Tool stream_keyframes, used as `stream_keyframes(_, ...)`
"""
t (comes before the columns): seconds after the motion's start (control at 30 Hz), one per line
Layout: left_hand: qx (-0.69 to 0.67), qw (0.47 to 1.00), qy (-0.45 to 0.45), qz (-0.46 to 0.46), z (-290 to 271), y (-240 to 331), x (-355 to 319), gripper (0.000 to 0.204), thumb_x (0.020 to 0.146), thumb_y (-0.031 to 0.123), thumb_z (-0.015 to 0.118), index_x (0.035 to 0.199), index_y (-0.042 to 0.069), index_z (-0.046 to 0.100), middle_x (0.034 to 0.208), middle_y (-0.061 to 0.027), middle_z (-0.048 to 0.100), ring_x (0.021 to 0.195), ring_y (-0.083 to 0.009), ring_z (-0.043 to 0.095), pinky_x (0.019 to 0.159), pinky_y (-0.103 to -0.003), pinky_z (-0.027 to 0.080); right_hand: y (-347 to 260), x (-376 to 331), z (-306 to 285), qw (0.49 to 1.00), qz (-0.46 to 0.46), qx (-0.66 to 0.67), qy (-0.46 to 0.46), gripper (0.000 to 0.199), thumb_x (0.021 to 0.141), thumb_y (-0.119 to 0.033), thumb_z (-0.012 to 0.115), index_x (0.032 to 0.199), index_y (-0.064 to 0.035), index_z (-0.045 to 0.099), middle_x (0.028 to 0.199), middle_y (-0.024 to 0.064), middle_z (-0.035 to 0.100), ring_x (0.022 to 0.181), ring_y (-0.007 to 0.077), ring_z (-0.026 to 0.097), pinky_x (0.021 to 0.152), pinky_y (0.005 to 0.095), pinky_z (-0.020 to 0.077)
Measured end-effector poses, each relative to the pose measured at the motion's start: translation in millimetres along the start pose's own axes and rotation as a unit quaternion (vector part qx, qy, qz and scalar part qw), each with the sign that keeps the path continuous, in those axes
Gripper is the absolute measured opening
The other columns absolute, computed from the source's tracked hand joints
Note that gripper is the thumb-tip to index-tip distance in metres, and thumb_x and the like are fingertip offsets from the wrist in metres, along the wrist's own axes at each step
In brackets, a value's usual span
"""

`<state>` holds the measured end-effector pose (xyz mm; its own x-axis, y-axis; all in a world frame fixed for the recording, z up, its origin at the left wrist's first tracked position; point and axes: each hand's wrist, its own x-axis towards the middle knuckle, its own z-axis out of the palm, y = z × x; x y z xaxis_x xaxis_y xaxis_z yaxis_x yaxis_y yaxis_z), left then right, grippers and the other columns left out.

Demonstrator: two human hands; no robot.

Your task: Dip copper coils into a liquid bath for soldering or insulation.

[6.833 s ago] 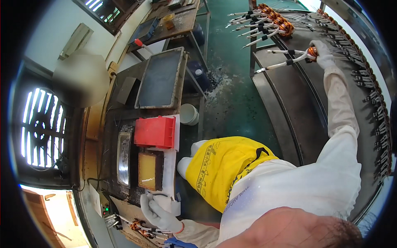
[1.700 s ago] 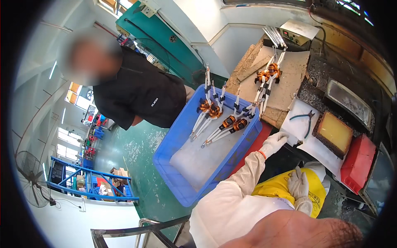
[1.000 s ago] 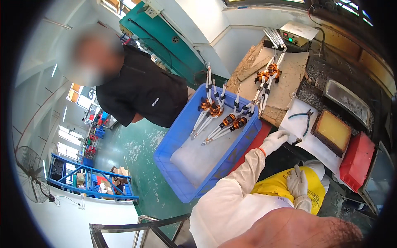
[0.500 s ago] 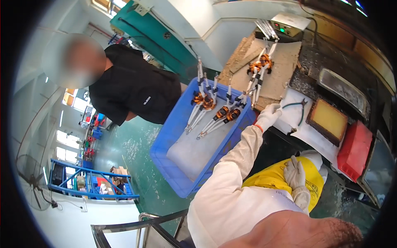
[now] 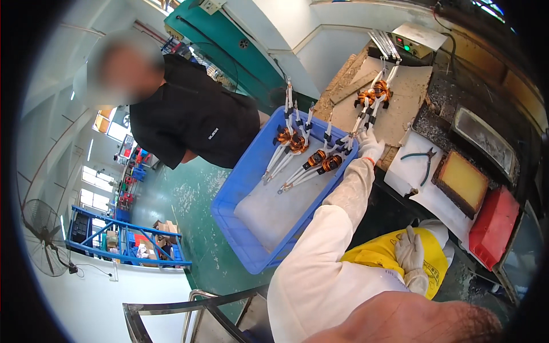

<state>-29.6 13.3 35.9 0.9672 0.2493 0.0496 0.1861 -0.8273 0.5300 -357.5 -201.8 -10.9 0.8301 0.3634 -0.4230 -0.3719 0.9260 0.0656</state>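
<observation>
My left hand (image 5: 370,147), in a pale glove with a red band at the wrist, reaches to the near end of a pair of copper-wound coils with white-sleeved leads (image 5: 374,94). Its fingers close at the lower lead ends, though the exact grip is small and partly hidden. These coils lie on a brown board (image 5: 409,86). Gloved too, my right hand (image 5: 409,250) rests on my yellow apron (image 5: 372,251), fingers extended and holding nothing. Just left of my left arm, a blue plastic bin (image 5: 231,228) holds several similar coils (image 5: 297,144) over a whitish sheet.
Cutting pliers (image 5: 422,163) lie on white paper right of my left hand. Beyond are a yellow-filled square tray (image 5: 462,182), a red bin (image 5: 494,228), a metal-rimmed pot (image 5: 483,137) and a control box (image 5: 417,41). A person in black (image 5: 194,114) stands left of the blue bin.
My left hand has moved from the white paper's edge to the lead ends of the coils on the board. My right hand stays on the apron. The view has shifted slightly.
</observation>
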Motion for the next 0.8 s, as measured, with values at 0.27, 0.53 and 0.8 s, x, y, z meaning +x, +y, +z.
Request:
stream_keyframes(0.27,0.057,0.998,0.0,-0.039,13.1,-4.5,35.4,0.079,0.078,0.035,0.076,0.142,0.012,0.034,0.151,-0.0192,0.033,0.142,-0.0411,0.03,0.115,-0.051,0.03,-1.9,9.9,-3.0,1.0,0.012,-0.009,0.013,0.048,0.103,-0.043,0.048,0.144,-0.0184,0.046,0.12,0.0148,0.063,0.104,0.027,0.065,0.09,0.0433,0.057)
stream_keyframes(0.53,0.022,0.985,-0.109,-0.132,38.6,-14.0,57.1,0.08,0.081,0.03,0.074,0.145,0.013,0.028,0.147,-0.0221,0.039,0.136,-0.0412,0.04,0.106,-0.053,0.04,-6.2,5.7,-10.1,1.0,0.005,-0.008,0.007,0.045,0.103,-0.042,0.048,0.142,-0.0189,0.049,0.118,0.0132,0.065,0.107,0.0261,0.065,0.091,0.045,0.0565)
stream_keyframes(0.8,0.063,0.986,-0.085,-0.132,64.1,-32.2,61.7,0.068,0.084,0.024,0.07,0.144,0.02,0.037,0.126,-0.0262,0.056,0.11,-0.0386,0.062,0.085,-0.048,0.055,-5.4,8.5,-1.7,0.999,0.011,-0.007,0.037,0.051,0.103,-0.044,0.047,0.147,-0.0197,0.041,0.116,0.0142,0.065,0.096,0.0284,0.066,0.088,0.045,0.0569)
